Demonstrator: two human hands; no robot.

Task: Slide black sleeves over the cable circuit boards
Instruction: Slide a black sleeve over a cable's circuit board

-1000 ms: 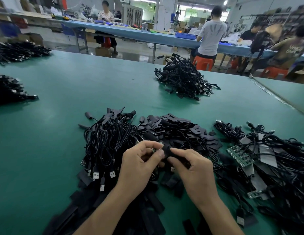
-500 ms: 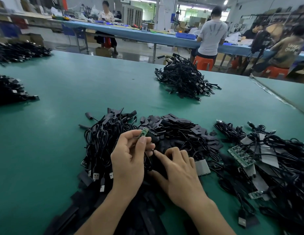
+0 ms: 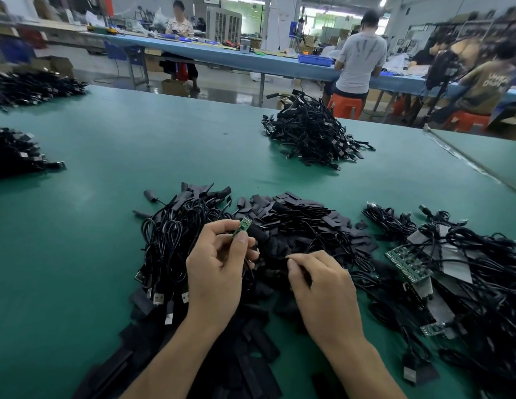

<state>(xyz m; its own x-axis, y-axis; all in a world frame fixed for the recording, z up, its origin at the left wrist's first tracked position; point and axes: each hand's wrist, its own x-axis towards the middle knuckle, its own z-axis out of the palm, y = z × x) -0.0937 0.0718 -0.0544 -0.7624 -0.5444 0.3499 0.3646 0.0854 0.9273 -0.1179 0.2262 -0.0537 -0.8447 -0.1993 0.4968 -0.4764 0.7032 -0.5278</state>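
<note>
Now left hand (image 3: 216, 272) pinching circuit board (image 3: 243, 227), right hand (image 3: 323, 286) on sleeves (image 3: 297, 217)

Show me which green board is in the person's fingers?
The small green board pinched by the left hand, held up. The other green boards lie among cables on the right.

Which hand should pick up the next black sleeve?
The right hand. Its curled fingers are down at the pile of black sleeves, though whether it pinches one is unclear. The left hand is busy pinching the bare green circuit board.
</note>
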